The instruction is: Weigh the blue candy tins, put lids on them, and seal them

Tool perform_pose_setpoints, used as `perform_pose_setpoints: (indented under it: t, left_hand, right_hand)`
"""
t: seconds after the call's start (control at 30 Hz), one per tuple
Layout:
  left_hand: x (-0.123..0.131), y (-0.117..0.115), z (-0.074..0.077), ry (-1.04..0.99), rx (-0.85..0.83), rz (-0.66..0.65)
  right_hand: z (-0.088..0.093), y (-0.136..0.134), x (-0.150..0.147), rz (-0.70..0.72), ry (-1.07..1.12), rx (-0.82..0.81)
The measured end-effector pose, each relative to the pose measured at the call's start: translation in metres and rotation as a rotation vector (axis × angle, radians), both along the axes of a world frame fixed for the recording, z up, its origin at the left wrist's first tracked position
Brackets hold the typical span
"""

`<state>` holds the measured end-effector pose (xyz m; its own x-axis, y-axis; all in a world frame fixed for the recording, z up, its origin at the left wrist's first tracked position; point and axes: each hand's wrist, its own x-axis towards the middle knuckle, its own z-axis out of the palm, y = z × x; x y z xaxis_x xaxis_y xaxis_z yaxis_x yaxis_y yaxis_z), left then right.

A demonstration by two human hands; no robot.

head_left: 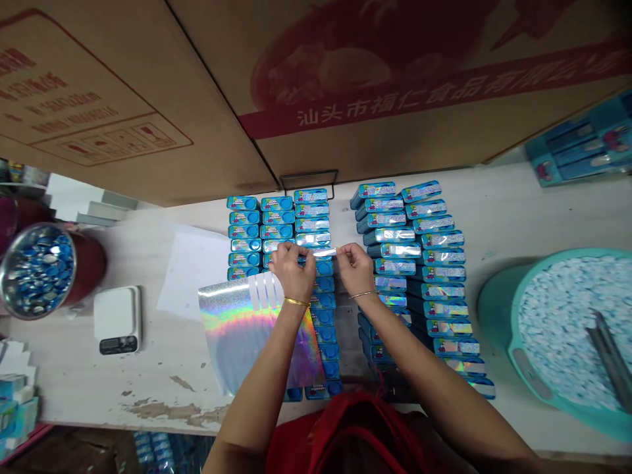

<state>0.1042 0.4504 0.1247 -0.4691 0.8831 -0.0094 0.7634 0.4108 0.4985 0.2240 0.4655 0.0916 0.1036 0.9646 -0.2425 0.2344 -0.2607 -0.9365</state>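
Observation:
A small shiny holographic sticker strip (324, 252) is stretched between my two hands, over one row of small blue boxes (324, 301). My left hand (295, 271) pinches its left end, and my right hand (357, 268) pinches the right end. Whether the strip touches the box below it, I cannot tell. Under my left wrist lies a holographic sticker sheet (232, 355) with several strips peeled partly apart at its top edge. Boxes at the top of this row and in the rows to the right (444, 273) carry shiny strips; those farther left (244, 230) show bare tops.
Tall cardboard cartons (207, 158) wall off the back. A teal tub (518, 342) of small white and blue pieces, with a metal scoop (612, 362), stands at right. At left are a white scale (117, 319), a metal bowl (37, 270) of blue wrapped pieces and white paper (195, 263).

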Motion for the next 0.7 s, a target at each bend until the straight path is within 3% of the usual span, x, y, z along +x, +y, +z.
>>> perform_pose_setpoints:
  t: [0.17, 0.3, 0.43, 0.57, 0.63, 0.7]
  left_hand:
    - [0.002, -0.001, -0.003, 0.07, -0.081, -0.022]
    - [-0.005, 0.003, -0.001, 0.085, -0.127, 0.057]
    - [-0.011, 0.009, 0.0, 0.039, -0.192, 0.104]
    - [-0.01, 0.012, -0.003, 0.037, -0.222, 0.098]
    - [-0.012, 0.01, -0.003, 0.023, -0.198, 0.085]
    - [-0.022, 0.002, -0.001, -0.04, -0.112, 0.008]
  right_hand:
    - [-0.012, -0.002, -0.002, -0.011, -0.007, -0.022]
    - [-0.022, -0.005, -0.005, -0.084, 0.106, -0.085]
    - [-0.039, -0.005, -0.012, -0.127, 0.236, -0.122]
    - [-0.058, 0.007, -0.018, -0.109, 0.219, -0.194]
    - [-0.059, 0.014, -0.016, -0.097, 0.206, -0.209]
    - [-0.048, 0.015, -0.011, -0.099, 0.135, -0.138]
